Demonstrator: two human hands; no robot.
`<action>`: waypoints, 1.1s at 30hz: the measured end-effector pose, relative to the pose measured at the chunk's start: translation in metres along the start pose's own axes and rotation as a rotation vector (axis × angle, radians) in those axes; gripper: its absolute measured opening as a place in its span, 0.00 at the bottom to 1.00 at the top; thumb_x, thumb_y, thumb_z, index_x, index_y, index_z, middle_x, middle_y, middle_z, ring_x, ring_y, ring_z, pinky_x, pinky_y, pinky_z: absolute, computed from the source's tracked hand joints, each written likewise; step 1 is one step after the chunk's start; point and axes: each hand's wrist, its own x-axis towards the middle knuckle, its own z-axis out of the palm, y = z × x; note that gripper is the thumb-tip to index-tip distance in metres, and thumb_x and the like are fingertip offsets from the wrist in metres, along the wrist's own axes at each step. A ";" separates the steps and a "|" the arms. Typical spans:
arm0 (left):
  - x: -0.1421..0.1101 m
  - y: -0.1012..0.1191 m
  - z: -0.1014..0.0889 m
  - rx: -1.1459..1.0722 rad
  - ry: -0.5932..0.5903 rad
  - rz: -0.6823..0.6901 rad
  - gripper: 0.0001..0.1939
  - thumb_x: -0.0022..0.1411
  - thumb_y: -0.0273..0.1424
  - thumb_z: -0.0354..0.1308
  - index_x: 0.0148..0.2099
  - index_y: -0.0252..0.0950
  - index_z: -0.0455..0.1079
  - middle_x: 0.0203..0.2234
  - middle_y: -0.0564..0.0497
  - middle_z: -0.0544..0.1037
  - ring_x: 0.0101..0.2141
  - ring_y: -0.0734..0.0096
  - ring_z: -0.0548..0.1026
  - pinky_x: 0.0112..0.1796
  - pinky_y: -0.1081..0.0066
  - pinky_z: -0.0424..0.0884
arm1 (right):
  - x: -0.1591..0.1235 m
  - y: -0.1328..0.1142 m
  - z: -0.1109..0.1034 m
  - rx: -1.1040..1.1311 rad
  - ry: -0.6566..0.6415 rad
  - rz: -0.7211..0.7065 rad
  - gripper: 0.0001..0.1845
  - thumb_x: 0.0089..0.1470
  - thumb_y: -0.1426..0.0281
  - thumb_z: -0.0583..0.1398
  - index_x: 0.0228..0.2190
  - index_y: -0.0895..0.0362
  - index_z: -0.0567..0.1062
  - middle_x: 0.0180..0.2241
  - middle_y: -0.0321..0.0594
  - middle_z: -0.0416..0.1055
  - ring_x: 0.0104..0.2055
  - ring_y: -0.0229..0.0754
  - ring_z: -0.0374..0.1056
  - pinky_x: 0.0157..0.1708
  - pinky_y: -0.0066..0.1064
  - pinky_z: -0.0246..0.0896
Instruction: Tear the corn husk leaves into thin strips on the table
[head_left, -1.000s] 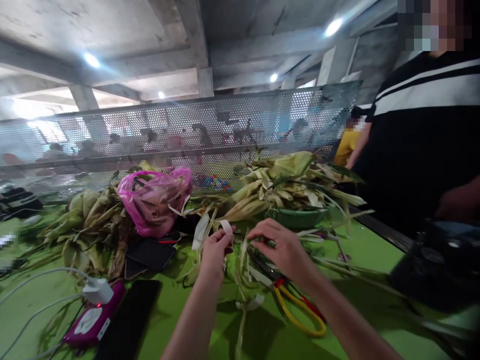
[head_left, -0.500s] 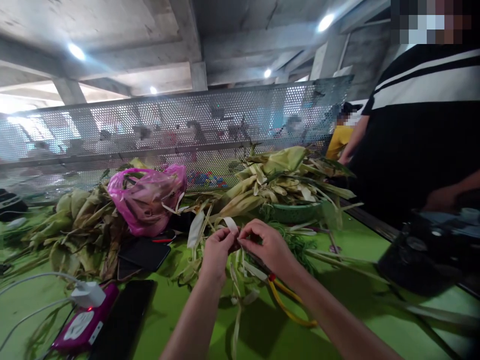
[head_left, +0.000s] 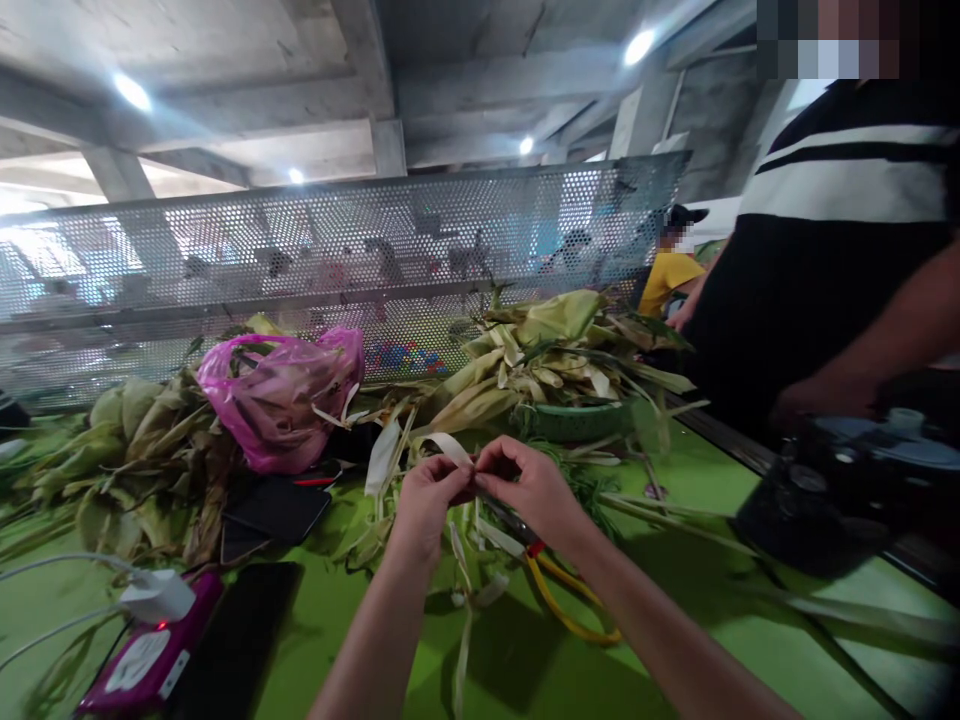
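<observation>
My left hand (head_left: 427,500) is closed in a pinch on a pale strip of corn husk (head_left: 448,446), which arches up above its fingers. My right hand (head_left: 529,490) meets it fingertip to fingertip, pinching at the same spot; the strip's end there is hidden by the fingers. Under my right wrist lie scissors with yellow looped handles (head_left: 559,605), their blades partly covered. Thin husk scraps (head_left: 463,560) lie on the green tabletop (head_left: 517,680) below my hands. Another pale husk piece (head_left: 382,457) stands just beyond my left hand.
Husks are heaped in a green basket (head_left: 574,422). A pink plastic bag (head_left: 277,400) of husks stands left, beside a husk pile (head_left: 135,450). Nearer are a phone (head_left: 236,640) and a purple power bank (head_left: 154,655) with cables. A person (head_left: 825,270) stands right, by a dark container (head_left: 817,510).
The view has shifted slightly, so the surroundings sit a little further left. My hands stay together, and more of the strip arches out to the left. The standing person's arm has shifted.
</observation>
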 end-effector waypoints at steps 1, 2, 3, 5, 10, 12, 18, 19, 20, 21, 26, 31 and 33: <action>0.001 -0.001 -0.001 -0.013 0.015 -0.008 0.17 0.35 0.34 0.73 0.29 0.32 0.76 0.21 0.52 0.77 0.22 0.77 0.72 0.29 0.75 0.69 | 0.000 -0.001 -0.002 0.000 -0.016 -0.029 0.02 0.47 0.72 0.63 0.28 0.55 0.74 0.27 0.34 0.71 0.29 0.38 0.65 0.31 0.28 0.61; 0.002 -0.001 -0.002 -0.028 0.032 -0.019 0.17 0.34 0.33 0.73 0.29 0.32 0.76 0.21 0.52 0.77 0.22 0.78 0.72 0.29 0.75 0.68 | -0.001 -0.003 -0.004 -0.010 -0.028 -0.064 0.03 0.48 0.72 0.63 0.29 0.55 0.75 0.28 0.35 0.71 0.30 0.38 0.65 0.32 0.28 0.61; 0.002 -0.001 -0.003 -0.041 0.049 -0.032 0.17 0.34 0.33 0.73 0.30 0.32 0.76 0.21 0.52 0.76 0.22 0.78 0.72 0.29 0.75 0.68 | -0.001 -0.004 -0.006 -0.026 -0.038 -0.101 0.04 0.49 0.73 0.62 0.30 0.55 0.76 0.30 0.36 0.72 0.32 0.39 0.66 0.33 0.29 0.61; 0.003 -0.001 -0.004 -0.060 0.062 -0.056 0.18 0.33 0.32 0.73 0.29 0.32 0.75 0.20 0.53 0.76 0.21 0.78 0.72 0.28 0.75 0.68 | -0.001 -0.005 -0.008 -0.062 -0.057 -0.173 0.06 0.49 0.74 0.63 0.31 0.54 0.78 0.32 0.37 0.72 0.35 0.40 0.68 0.36 0.30 0.61; 0.001 -0.001 -0.004 -0.043 0.049 -0.070 0.18 0.33 0.33 0.73 0.29 0.32 0.74 0.19 0.54 0.75 0.20 0.79 0.71 0.27 0.76 0.68 | 0.000 -0.003 -0.009 -0.121 -0.080 -0.252 0.05 0.50 0.75 0.63 0.30 0.53 0.79 0.31 0.38 0.72 0.36 0.41 0.69 0.38 0.32 0.63; 0.000 -0.001 -0.004 -0.015 0.045 -0.065 0.19 0.34 0.34 0.73 0.30 0.32 0.75 0.21 0.53 0.76 0.21 0.78 0.71 0.27 0.76 0.67 | 0.001 -0.001 -0.009 -0.141 -0.068 -0.250 0.04 0.50 0.74 0.63 0.29 0.54 0.78 0.31 0.38 0.72 0.35 0.41 0.69 0.37 0.31 0.63; -0.002 0.001 -0.001 -0.021 -0.026 0.004 0.19 0.33 0.35 0.74 0.29 0.30 0.75 0.22 0.50 0.78 0.23 0.77 0.73 0.30 0.75 0.70 | 0.002 -0.001 -0.006 -0.178 -0.043 -0.157 0.03 0.51 0.72 0.63 0.26 0.55 0.75 0.28 0.36 0.70 0.32 0.40 0.67 0.34 0.29 0.60; -0.002 0.002 0.000 -0.024 -0.032 0.016 0.19 0.33 0.35 0.74 0.28 0.30 0.75 0.22 0.50 0.78 0.23 0.76 0.73 0.31 0.74 0.70 | 0.002 -0.002 -0.006 -0.174 -0.038 -0.140 0.03 0.51 0.71 0.62 0.26 0.56 0.74 0.28 0.36 0.70 0.32 0.39 0.66 0.33 0.29 0.60; -0.002 0.002 0.001 -0.023 -0.035 0.029 0.18 0.34 0.34 0.74 0.28 0.30 0.75 0.22 0.50 0.78 0.23 0.76 0.73 0.31 0.74 0.70 | 0.001 -0.003 -0.005 -0.170 -0.031 -0.125 0.03 0.51 0.71 0.62 0.26 0.56 0.74 0.28 0.36 0.70 0.31 0.39 0.66 0.33 0.29 0.60; -0.003 0.003 0.001 -0.019 -0.038 0.042 0.18 0.34 0.34 0.74 0.28 0.30 0.75 0.22 0.50 0.78 0.23 0.75 0.73 0.31 0.73 0.70 | 0.001 -0.004 -0.004 -0.167 -0.026 -0.110 0.03 0.51 0.71 0.62 0.26 0.56 0.73 0.28 0.36 0.70 0.31 0.39 0.66 0.32 0.29 0.60; -0.006 0.008 0.003 0.008 -0.073 0.076 0.14 0.40 0.32 0.71 0.30 0.31 0.76 0.24 0.49 0.79 0.26 0.73 0.75 0.35 0.70 0.71 | -0.001 -0.006 -0.001 -0.106 0.004 -0.017 0.03 0.50 0.70 0.61 0.28 0.57 0.72 0.28 0.36 0.69 0.31 0.39 0.65 0.33 0.29 0.60; -0.008 0.008 0.003 0.005 -0.114 0.062 0.13 0.40 0.31 0.72 0.30 0.30 0.76 0.24 0.48 0.79 0.26 0.73 0.74 0.35 0.72 0.71 | 0.000 -0.006 0.000 0.089 0.016 0.104 0.05 0.45 0.69 0.62 0.26 0.57 0.70 0.25 0.33 0.66 0.28 0.37 0.62 0.29 0.28 0.58; -0.007 0.007 0.003 -0.003 -0.131 0.057 0.14 0.40 0.31 0.72 0.30 0.30 0.76 0.25 0.49 0.79 0.26 0.74 0.74 0.34 0.73 0.70 | 0.001 -0.005 0.000 0.171 0.033 0.139 0.08 0.42 0.70 0.64 0.25 0.56 0.70 0.24 0.31 0.65 0.26 0.36 0.60 0.28 0.27 0.56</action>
